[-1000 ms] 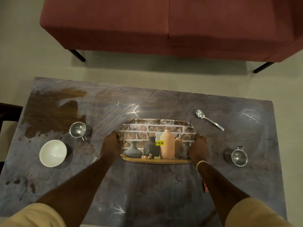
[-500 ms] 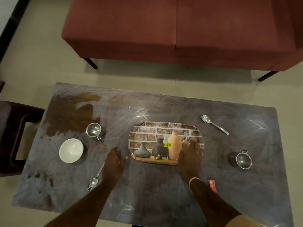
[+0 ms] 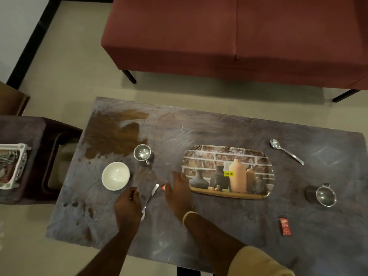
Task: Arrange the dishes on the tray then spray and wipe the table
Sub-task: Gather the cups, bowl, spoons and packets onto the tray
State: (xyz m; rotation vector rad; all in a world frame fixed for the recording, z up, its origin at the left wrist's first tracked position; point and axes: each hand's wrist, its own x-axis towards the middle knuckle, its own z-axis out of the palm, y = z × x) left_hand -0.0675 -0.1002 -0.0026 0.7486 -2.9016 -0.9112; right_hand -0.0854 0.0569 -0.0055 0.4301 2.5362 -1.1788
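Overhead, seen from the person's head looking down:
Surface: a dark, mottled low surface [image 3: 219, 222] with a brown wet-looking stain [image 3: 115, 134] at its far left corner and small dark spots along the near left edge.
Tray: a rectangular tray [image 3: 227, 154] printed with a brick wall and vases lies flat near the middle of the surface, with a yellow price sticker on it. Nothing is loaded on it.
Left hand: the left hand [image 3: 127, 208] is low over the surface just near the white bowl, fingers curled down beside a spoon; its grip looks narrow, but I cannot tell whether it holds anything.
Right hand: the right hand [image 3: 179, 194] reaches across to the left of the tray, fingers spread wide and flat, holding nothing; a pale bangle [image 3: 189, 215] circles the wrist.
Near spoon: a steel spoon [image 3: 150, 198] lies on the surface between the two hands, partly hidden by the left hand.
Bowl: a white bowl [image 3: 115, 175] sits upright, left of the tray.
Left cup: a small steel cup [image 3: 142, 152] with a handle stands just beyond the bowl, at the stain's edge.
Right cup: a second steel cup [image 3: 323, 195] stands right of the tray, well apart from it.
Far spoon: another spoon [image 3: 286, 151] lies beyond the tray's right end.
Sachets: a red sachet [image 3: 285, 226] lies near the right cup; a second small red sachet [image 3: 163, 187] peeks out by the right hand's fingers.
Surroundings: a red sofa [image 3: 239, 36] stands beyond the surface; a white basket [image 3: 20, 166] rests on a dark stool at the left.
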